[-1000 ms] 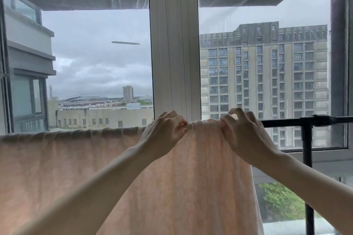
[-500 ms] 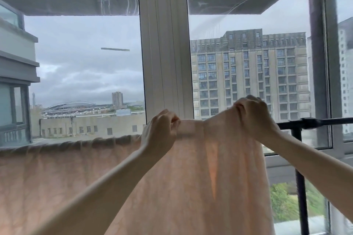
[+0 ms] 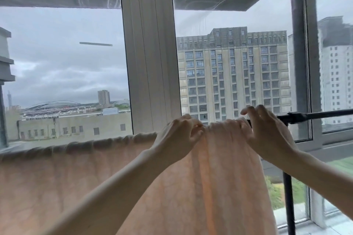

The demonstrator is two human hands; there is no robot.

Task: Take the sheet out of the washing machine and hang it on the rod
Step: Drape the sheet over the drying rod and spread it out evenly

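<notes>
A pale pink sheet (image 3: 215, 168) hangs draped over a black rod (image 3: 315, 115) in front of the window, its top fold bunched and running down to the left. My left hand (image 3: 177, 135) pinches the top fold near the window's middle post. My right hand (image 3: 267, 129) holds the sheet's right end on the rod, thumb and fingers partly spread over the cloth. Bare rod shows only to the right of my right hand; the rest is hidden under the sheet.
A black upright post (image 3: 288, 202) of the rack drops from the rod just right of the sheet. The white window frame (image 3: 150, 53) and glass stand close behind the rod. Buildings show outside.
My right hand lifted the sheet's right end, then brought it down onto the rod farther right. The left hand kept its pinch on the fold. The view shifted right.
</notes>
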